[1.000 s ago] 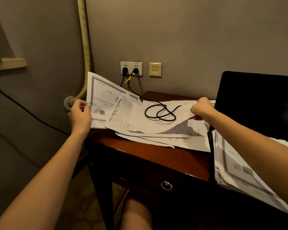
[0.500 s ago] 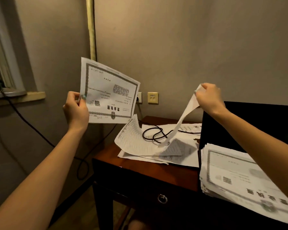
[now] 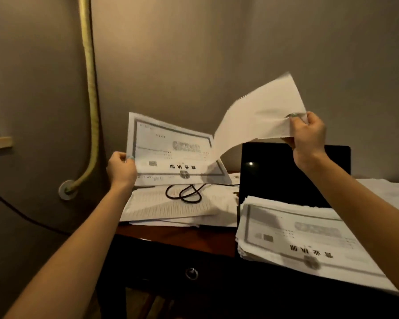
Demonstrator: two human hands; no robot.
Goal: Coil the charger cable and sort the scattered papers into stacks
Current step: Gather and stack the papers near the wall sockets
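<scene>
My left hand [image 3: 121,168] grips the left edge of a bordered certificate sheet [image 3: 171,150], held upright above the small wooden table [image 3: 175,238]. My right hand [image 3: 305,137] pinches the corner of a blank white sheet [image 3: 260,116], lifted high and curling in the air. Below them, a black charger cable [image 3: 184,193] lies in loose loops on several scattered printed papers [image 3: 171,208]. A thick stack of certificate papers [image 3: 309,236] sits at the right.
A black screen [image 3: 286,176] stands behind the stack at the right. The table has a drawer with a ring pull [image 3: 191,273]. A yellowish pipe [image 3: 91,100] runs down the wall at left. A dark wire [image 3: 21,212] crosses the left wall.
My right hand has lifted its sheet free of the pile and up to the right. My left hand has brought the certificate lower and nearer the table.
</scene>
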